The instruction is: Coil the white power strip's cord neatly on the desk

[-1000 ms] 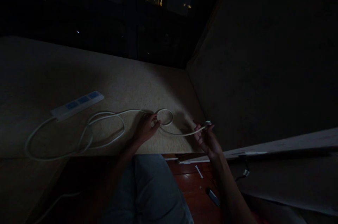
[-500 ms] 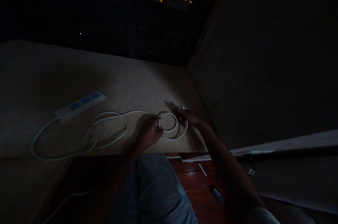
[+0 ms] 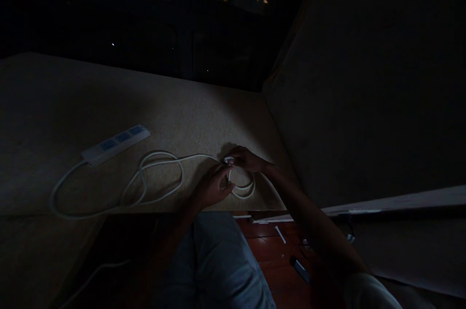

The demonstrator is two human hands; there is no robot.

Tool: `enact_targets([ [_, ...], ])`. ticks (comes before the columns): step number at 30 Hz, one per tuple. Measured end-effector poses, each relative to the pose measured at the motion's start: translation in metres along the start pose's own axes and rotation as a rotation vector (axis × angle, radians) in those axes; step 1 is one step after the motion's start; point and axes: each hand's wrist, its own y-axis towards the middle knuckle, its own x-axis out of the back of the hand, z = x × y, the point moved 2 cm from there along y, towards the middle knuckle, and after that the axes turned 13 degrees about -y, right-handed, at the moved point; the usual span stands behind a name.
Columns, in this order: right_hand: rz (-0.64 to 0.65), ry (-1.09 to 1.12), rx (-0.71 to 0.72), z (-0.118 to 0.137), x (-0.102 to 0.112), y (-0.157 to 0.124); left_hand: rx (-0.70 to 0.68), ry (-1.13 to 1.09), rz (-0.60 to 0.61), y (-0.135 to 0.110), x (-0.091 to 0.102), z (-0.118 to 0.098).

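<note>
A white power strip (image 3: 115, 143) with blue sockets lies on a pale speckled board (image 3: 174, 115). Its white cord (image 3: 156, 178) runs in loose loops across the board to both my hands. My left hand (image 3: 214, 187) pinches the cord where a small coil (image 3: 244, 188) begins. My right hand (image 3: 245, 158) is closed on the cord's plug end (image 3: 228, 159), held right above the left hand's fingers. The scene is very dark.
A dark panel (image 3: 364, 81) stands upright at the right of the board. Below the board's near edge is my grey-trousered knee (image 3: 218, 260), reddish wooden floor (image 3: 269, 255) with a small dark object (image 3: 299, 269) and white scraps. Another white cord (image 3: 91, 275) lies lower left.
My right hand carried the plug end from the right, off the board's edge, leftwards to meet the left hand, turning the straight cord length into a second small coil.
</note>
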Motion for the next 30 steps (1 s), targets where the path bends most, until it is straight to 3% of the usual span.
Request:
enact_targets([
  [5,-0.081,0.025,-0.161,-0.007,-0.003,-0.015,0.04,-0.048,-0.161,0.0,0.005,-0.002],
  [8,-0.085,0.099,-0.203,-0.003,0.0,-0.029,0.162,-0.108,-0.37,-0.004,0.007,0.001],
  [11,-0.12,0.142,-0.263,0.0,-0.003,-0.043,0.386,-0.425,-0.666,-0.013,0.005,0.002],
  [13,-0.15,0.139,-0.305,0.003,-0.008,-0.049,0.532,-0.723,-0.793,-0.017,0.001,-0.003],
  [15,-0.183,0.134,-0.334,0.008,-0.014,-0.053,0.606,-0.936,-0.784,-0.016,-0.003,-0.013],
  [18,-0.215,0.139,-0.345,0.019,-0.021,-0.054,0.618,-1.048,-0.668,-0.01,-0.002,-0.029],
  [23,-0.222,0.206,-0.246,0.041,-0.029,-0.052,0.67,-0.979,-0.574,-0.007,0.005,-0.03],
  [30,-0.388,0.197,-0.062,0.057,-0.022,-0.051,0.721,-0.948,-0.633,-0.014,0.011,-0.017],
])
